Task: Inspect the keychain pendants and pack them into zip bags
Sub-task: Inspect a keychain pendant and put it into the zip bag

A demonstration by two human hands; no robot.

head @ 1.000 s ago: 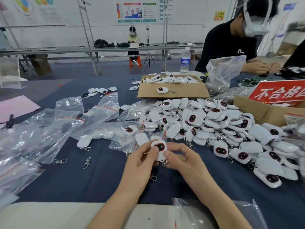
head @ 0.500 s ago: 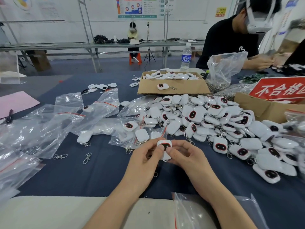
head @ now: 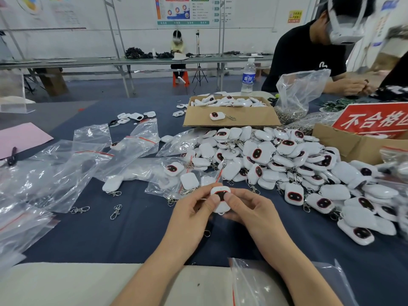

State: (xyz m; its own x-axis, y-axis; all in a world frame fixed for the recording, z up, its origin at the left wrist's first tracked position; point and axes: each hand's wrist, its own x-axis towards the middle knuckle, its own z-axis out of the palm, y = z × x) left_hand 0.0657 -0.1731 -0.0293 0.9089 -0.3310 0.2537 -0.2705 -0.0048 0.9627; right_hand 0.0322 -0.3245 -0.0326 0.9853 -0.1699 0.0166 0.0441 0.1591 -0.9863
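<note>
One pendant (head: 220, 192) held, two cardboard boxes (head: 254, 121), one water bottle (head: 248, 77), one red sign (head: 373, 120).

Well beyond the right hand (head: 249, 209) and off to its right, a red sign (head: 373, 120) standing at a cardboard box (head: 344, 142) reads 不合格 in white (a fourth character is cut off by the frame edge). Farther back, the water bottle (head: 248, 77) has a blue label with white characters too small to read, as is the print on the wall posters (head: 183, 9).
</note>
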